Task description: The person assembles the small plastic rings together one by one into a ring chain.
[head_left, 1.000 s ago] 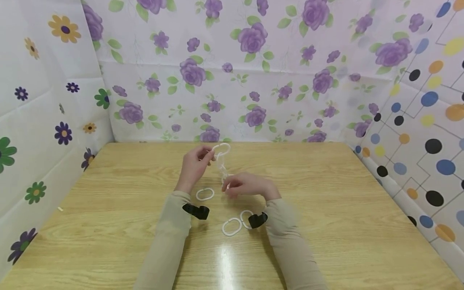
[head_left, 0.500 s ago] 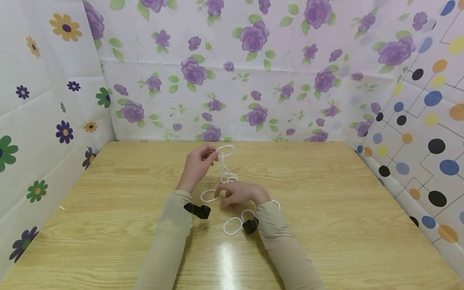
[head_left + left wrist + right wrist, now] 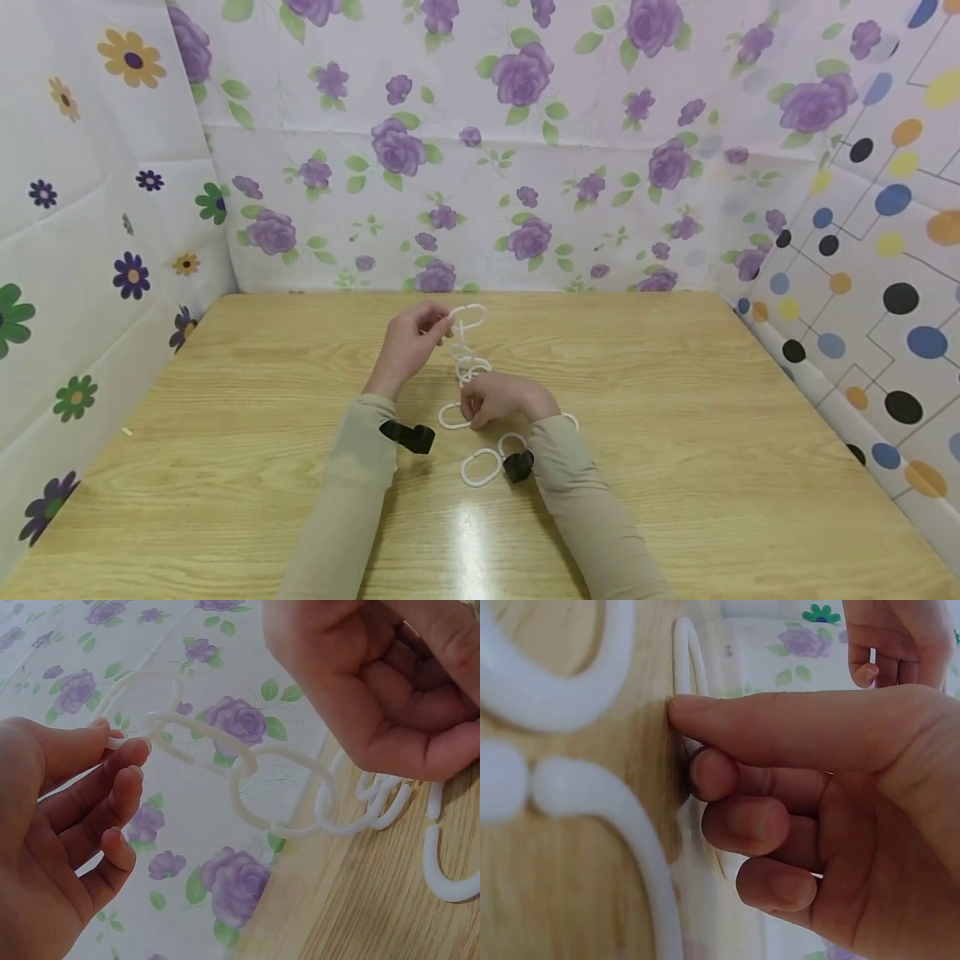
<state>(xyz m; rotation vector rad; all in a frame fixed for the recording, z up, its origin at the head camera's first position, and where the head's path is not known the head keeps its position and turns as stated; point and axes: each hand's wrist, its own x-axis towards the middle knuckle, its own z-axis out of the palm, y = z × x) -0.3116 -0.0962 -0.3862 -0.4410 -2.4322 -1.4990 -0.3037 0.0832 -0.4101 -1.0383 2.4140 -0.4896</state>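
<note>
Behind everything hangs a white cloth printed with purple roses and green leaves (image 3: pixel 465 208), and in front of it spreads a pale wood-grained table (image 3: pixel 712 450). Two beige sleeves (image 3: pixel 600 517) reach across it, each with a small black wrist device (image 3: pixel 408 437) at the cuff. The left hand (image 3: pixel 408 342), near the table's far edge, pinches the end link of a chain of white, glossy, oval links (image 3: pixel 244 759) between thumb and fingertips, so the chain slopes down to the tabletop; its lower links lie bunched beside the other hand, and from here I can't fairly count them. The right hand (image 3: pixel 506 398), low over the wood, has its thumb and forefinger closed on a separate white oval link (image 3: pixel 452 427), other fingers curled in. Nearer me lie two loose white ovals (image 3: pixel 480 485), just beside each other, and another shows partly behind the right sleeve.
</note>
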